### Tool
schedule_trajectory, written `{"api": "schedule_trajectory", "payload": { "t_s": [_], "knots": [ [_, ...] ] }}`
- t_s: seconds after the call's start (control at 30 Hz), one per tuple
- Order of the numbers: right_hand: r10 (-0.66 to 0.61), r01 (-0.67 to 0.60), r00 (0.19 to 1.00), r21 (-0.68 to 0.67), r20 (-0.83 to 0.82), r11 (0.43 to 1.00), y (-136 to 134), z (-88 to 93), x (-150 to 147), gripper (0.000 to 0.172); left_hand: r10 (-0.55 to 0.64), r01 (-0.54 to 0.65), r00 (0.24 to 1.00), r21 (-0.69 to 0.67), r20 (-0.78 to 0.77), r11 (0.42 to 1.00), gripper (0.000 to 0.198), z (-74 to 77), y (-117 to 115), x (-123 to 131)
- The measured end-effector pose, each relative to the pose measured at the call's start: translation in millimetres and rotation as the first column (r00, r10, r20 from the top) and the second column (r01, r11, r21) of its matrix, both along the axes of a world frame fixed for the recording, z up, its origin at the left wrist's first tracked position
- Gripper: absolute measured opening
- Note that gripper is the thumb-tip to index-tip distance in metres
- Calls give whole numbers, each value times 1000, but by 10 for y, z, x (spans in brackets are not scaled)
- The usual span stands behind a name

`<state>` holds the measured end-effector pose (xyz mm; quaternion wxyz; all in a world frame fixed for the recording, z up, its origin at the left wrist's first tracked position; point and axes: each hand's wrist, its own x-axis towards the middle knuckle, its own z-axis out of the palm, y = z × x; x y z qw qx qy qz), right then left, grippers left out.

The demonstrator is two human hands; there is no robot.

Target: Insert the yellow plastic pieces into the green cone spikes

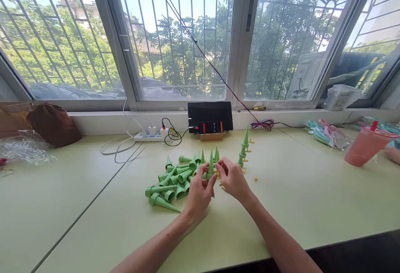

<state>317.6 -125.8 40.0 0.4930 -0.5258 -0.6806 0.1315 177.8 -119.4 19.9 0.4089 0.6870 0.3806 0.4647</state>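
My left hand (200,187) grips a green plastic watering spike (211,165), held upright with its pointed tip up. Close against its right side, my right hand (233,177) has thumb and fingertips pinched together; what they hold is too small to make out. Left of my hands lies a pile of loose green spikes (170,179), some on their sides and some standing. Small yellow valve pieces (223,187) lie partly hidden under my right hand. Beyond it rises a stack of green spikes (243,150) with yellow valves sticking out to the right.
A single yellow piece (256,178) lies on the table (290,206) at right. Behind stand a phone (211,127) and a dark tablet (209,110). A power strip (151,135) with cables is at back left, a pink cup (364,146) at right, a brown pouch (54,124) far left.
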Motion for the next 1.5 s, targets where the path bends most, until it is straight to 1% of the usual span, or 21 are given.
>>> {"api": "schedule_trajectory", "payload": {
  "t_s": [0.23, 0.37, 0.47, 0.57, 0.7, 0.8, 0.93, 1.13, 1.5],
  "knots": [
    [-13, 11, 999, -43, -34, 999, 8, -3, -12, 19, -11, 10, 999, 27, 31, 1000, 34, -33, 25, 0],
    [-17, 14, 998, -43, -59, 999, -2, -1, -17, 19, -13, 13, 998, 1, 61, 1000, 38, -49, 40, 7],
    [8, -9, 998, -25, -57, 1000, -20, 15, -18, 19, -3, 6, 995, -26, 96, 1000, 42, -52, 63, 12],
    [44, -44, 998, -13, -35, 999, -34, 26, -16, 16, 5, 1, 991, -46, 131, 999, 44, -44, 87, 14],
    [67, -67, 998, 0, -14, 998, -23, 8, -8, 16, 16, -10, 988, -44, 155, 999, 44, -47, 105, 12],
    [81, -81, 997, -7, 2, 997, -3, -19, 1, 15, 25, -20, 989, -36, 145, 999, 44, -61, 107, 12],
    [107, -106, 994, -27, 28, 994, 8, -42, 6, 11, 34, -31, 992, -25, 124, 999, 42, -60, 95, 12],
    [107, -105, 991, -28, 77, 994, 12, -63, 14, 5, 46, -43, 994, -31, 99, 999, 41, -40, 64, 18],
    [99, -95, 989, -36, 111, 995, 42, -102, 35, 10, 26, -24, 996, -30, 91, 999, 41, -76, 72, 18]
  ]
}}
